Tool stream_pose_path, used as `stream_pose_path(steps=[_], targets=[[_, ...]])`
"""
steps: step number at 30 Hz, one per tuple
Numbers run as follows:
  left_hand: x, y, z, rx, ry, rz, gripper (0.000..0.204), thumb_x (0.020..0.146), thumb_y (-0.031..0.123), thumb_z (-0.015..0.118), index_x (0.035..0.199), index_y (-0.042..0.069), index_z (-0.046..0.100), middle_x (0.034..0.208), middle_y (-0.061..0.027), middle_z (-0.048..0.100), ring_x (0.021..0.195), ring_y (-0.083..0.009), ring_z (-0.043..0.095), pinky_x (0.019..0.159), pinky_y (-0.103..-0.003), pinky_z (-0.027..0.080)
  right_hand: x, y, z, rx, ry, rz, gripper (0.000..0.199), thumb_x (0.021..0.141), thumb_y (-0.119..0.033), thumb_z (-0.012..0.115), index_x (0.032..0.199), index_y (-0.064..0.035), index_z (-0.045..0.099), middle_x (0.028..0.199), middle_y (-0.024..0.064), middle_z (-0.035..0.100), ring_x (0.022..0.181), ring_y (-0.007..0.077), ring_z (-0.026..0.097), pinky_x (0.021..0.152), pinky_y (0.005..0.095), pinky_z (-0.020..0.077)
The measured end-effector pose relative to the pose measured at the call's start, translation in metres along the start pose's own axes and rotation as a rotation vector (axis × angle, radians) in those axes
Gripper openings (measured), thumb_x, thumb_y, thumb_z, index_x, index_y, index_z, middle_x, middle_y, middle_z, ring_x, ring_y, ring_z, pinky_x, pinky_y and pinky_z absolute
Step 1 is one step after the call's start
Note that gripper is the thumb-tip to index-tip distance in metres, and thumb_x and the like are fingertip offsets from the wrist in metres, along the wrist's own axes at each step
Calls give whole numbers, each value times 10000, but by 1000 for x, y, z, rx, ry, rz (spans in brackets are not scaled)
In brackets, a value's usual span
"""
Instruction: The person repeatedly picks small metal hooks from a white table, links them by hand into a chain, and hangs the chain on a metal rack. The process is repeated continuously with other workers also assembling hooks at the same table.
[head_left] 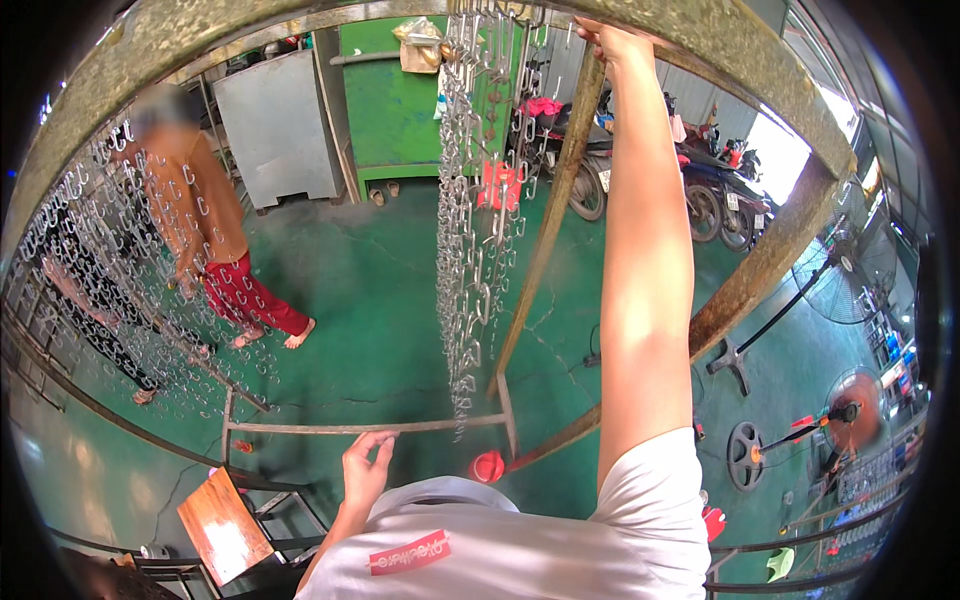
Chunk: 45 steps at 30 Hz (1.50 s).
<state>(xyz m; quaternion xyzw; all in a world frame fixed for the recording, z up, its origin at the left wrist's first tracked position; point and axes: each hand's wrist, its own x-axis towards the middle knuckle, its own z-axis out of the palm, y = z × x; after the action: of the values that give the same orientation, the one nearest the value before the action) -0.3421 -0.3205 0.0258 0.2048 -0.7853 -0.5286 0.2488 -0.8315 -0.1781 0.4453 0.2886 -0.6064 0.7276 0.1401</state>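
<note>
My right arm is stretched up, with my right hand (612, 42) at the rack's top bar (700, 40). Its fingers are bent together there; whatever they grip is too small or hidden to tell. Close by, to the left, hang strands of shiny metal hooks (460, 200) linked in long chains. In front of my chest is my left hand (365, 468), thumb and fingers curled toward each other in a pinch. I cannot make out anything between its fingertips. Beyond it runs a low crossbar (420, 427) of the rack, seen below the hanging chains.
More hook chains (110, 250) hang at the left, partly covering a person in an orange top (200, 190) and another beside them. Behind stand a grey cabinet (278, 130) and a green cabinet (395, 110). Motorbikes (710, 195), fans (845, 265) and a wooden stool (222, 525) are around.
</note>
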Motion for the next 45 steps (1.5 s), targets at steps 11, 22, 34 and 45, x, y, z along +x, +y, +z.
stream_pose_path(steps=[11,22,34,45], targets=[[-5,-5,2,-7,44,44,140,893,33,606,992,-16,690,948,-92,702,850,-144,658,793,-273,506,7,6,16,-13,-36,46,232,848,-115,729,1069,-69,679,930,8,688,761,97,635,571,218,437],[-10,-21,4,54,25,-35,139,877,56,626,986,24,705,899,-114,689,828,-205,654,790,-311,498,-43,23,-2,109,73,-36,281,826,-159,755,1081,-78,669,899,-19,667,735,87,600,556,219,387],[-25,-93,-20,247,-19,-234,138,876,94,624,965,35,711,901,-114,701,814,-194,661,767,-308,503,-329,364,-40,-186,256,501,197,838,-12,567,964,-55,712,707,33,653,591,120,608,552,288,495],[-40,-100,-27,339,-41,-296,140,873,91,620,959,32,712,911,-124,703,823,-214,678,768,-323,511,-423,409,-26,-745,50,643,319,754,-210,792,1059,-256,713,1085,66,605,970,264,633,818,409,522]])
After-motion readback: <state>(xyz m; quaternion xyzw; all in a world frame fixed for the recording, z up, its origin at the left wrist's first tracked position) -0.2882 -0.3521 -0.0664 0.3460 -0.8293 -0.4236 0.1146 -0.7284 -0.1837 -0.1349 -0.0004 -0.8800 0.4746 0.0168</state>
